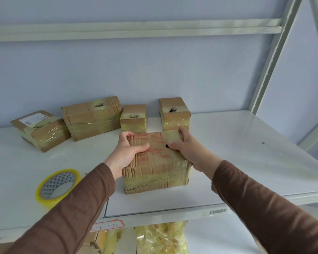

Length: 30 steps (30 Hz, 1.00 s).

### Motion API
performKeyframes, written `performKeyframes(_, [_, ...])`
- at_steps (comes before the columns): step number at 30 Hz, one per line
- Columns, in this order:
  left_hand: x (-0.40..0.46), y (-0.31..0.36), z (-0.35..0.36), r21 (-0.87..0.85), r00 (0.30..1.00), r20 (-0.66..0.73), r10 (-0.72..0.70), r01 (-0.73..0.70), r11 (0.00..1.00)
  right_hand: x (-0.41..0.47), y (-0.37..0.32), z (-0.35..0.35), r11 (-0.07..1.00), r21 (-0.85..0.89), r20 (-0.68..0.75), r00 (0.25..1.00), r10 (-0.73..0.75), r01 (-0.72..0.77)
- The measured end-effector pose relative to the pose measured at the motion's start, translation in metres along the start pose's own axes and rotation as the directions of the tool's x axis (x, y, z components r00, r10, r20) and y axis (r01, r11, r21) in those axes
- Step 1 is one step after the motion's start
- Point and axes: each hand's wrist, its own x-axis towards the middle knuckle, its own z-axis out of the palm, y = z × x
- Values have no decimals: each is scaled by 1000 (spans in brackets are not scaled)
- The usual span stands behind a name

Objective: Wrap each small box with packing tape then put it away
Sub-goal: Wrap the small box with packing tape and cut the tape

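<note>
We have the taped box (155,160) resting on the white shelf (246,158), in front of four wrapped boxes along the wall. Left hand (126,153) grips its left edge, thumb over the top; right hand (187,147) curls round the far right corner. Cardboard looks stiff but dented, the tape film glossy (likely slick), so we judge the edges and corners the surest hold. Tape roll (58,186) lies to the left, untouched
</note>
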Motion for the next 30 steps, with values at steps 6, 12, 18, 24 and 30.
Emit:
performKeyframes(6, [-20,20,-1,-97,957,-71,281,-287,953,-8,-14,-7,967,127,-95,973,-209,220])
performKeyframes(12, [-30,11,5,115,862,-75,502,-493,863,-11,-1,-8,920,56,-247,898,-365,389])
performKeyframes(18, [-28,27,-15,312,893,82,443,-446,839,-10,-14,-15,856,-353,-68,902,-427,378])
performKeyframes(24, [-17,37,-18,791,778,471,416,-581,191,-3,-20,-30,332,-800,369,846,-384,499])
performKeyframes(30, [-15,27,-13,815,751,406,520,-556,166,3,-10,-21,274,-827,326,817,-475,490])
